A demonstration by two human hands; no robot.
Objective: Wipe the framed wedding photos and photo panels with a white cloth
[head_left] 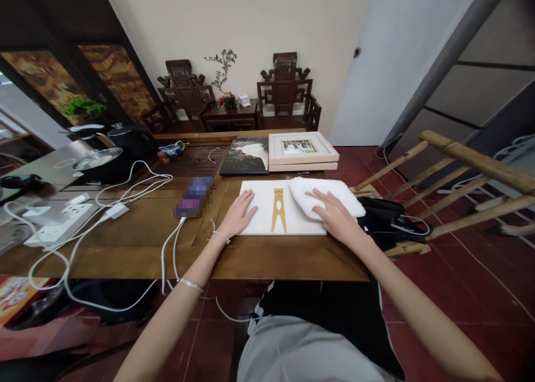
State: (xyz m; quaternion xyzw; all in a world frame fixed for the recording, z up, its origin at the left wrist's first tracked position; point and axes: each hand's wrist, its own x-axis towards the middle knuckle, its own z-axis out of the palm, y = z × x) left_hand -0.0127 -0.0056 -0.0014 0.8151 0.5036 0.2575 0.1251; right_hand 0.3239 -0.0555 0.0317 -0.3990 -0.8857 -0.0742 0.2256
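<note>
A white rectangular board (259, 212) lies flat near the table's front edge, with a gold cat-shaped figure (278, 210) on its middle. My left hand (239, 214) rests flat on the board's left edge, fingers stretched out. Over the board's right side, my right hand (332, 212) grips a folded fluffy white towel (343, 192). The towel covers the board's upper right corner and hangs past its right edge. Whether the towel presses on the board under the fingers is hidden.
Behind the board lie a dark photo panel (244, 158) and stacked picture frames (303, 152). To the left are a phone (193, 196) on a charging cable, a power strip (62, 223), tangled white cords and a lidded pot (100, 162). A bamboo chair (472, 187) stands at right.
</note>
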